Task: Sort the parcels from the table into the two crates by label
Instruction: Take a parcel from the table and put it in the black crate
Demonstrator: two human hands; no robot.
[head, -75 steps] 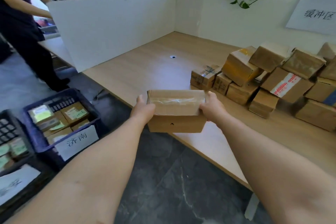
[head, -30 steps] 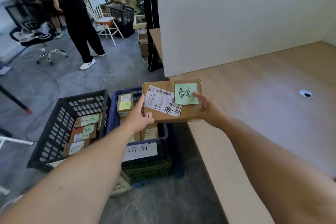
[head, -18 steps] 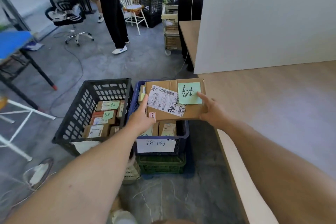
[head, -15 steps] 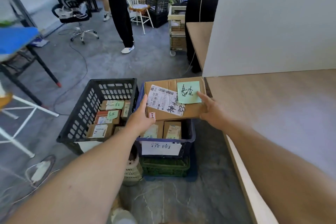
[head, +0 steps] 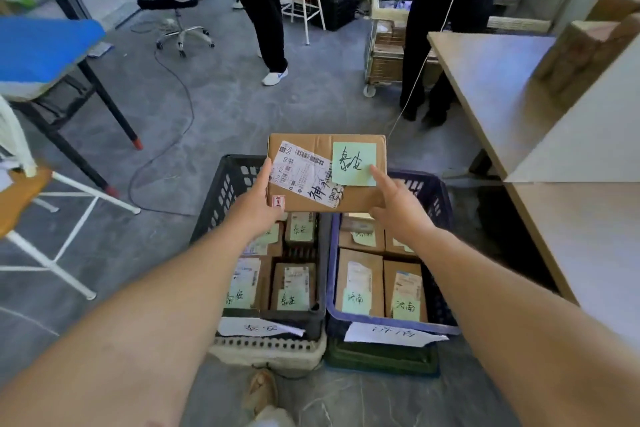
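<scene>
Head view: the parcel [head: 325,173], its green note [head: 354,164] reading 泰安, hangs above the two crates, clasped at its sides by the left hand [head: 256,203] and right hand [head: 398,206]. Both the black crate [head: 221,191] and the blue crate [head: 434,198] already hold labelled boxes. This parcel is not yet dropped, and its note looks to match those in the black one.
</scene>
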